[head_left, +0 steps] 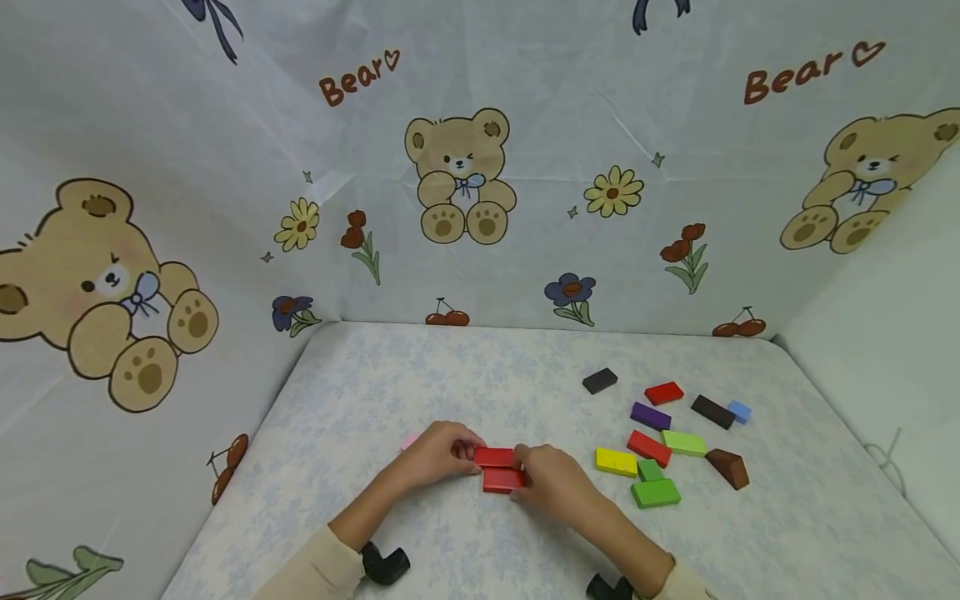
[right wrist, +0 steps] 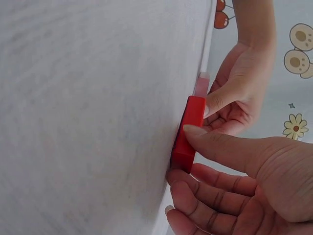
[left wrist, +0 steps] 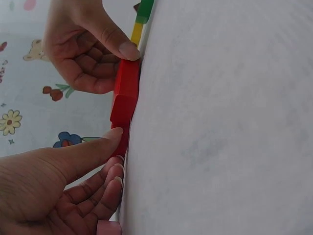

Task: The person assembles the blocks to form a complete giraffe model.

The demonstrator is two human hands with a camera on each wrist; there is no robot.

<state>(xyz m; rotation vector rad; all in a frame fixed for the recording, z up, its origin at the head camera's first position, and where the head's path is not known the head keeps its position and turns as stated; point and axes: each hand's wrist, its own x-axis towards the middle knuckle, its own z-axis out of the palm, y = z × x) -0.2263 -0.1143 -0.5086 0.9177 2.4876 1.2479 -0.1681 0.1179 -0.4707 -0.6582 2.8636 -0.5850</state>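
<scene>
Head view: the left hand (head_left: 441,450) pinches the farther red block (head_left: 495,457), the right hand (head_left: 557,482) the nearer red block (head_left: 502,481), well inside the left edge of the table (head_left: 450,375). Uneven finger pressure could skew the pair.

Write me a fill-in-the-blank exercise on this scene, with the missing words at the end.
1. The two blocks between the left hand and the right hand are both colored ____.
2. Of the yellow block and the purple block, the one nearer the right hand is the ____ one.
3. The word printed twice on the backdrop is ____.

Missing words: red; yellow; Bear.
</scene>
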